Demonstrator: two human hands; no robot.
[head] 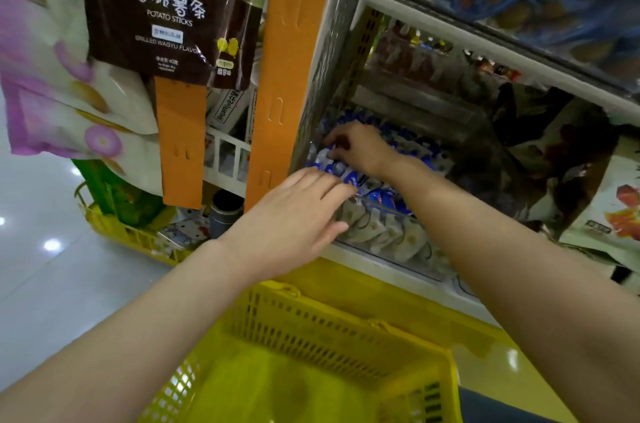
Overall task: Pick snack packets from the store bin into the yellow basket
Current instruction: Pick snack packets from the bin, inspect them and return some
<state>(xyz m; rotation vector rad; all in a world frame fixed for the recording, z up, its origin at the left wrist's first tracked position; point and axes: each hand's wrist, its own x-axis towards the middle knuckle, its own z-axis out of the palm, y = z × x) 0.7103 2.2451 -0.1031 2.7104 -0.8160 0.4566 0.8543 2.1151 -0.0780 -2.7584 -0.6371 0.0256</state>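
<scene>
Right hand (360, 149) deep in store bin (388, 207), fingers curled round blue-white snack packets (381, 197), likely to lift some; left hand (294, 214) flat, fingers straight, touching the front row, probably steadying it. Yellow basket (311, 329) directly below the bin, looks empty; glossy pale floor (34, 249); potato-stick bag (166, 7) hangs upper left.

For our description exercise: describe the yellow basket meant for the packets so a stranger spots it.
Find the store bin of blue-and-white snack packets. The yellow basket sits below it, nearest the camera. Unlike the other yellow basket at left, it shows no goods inside.
</scene>
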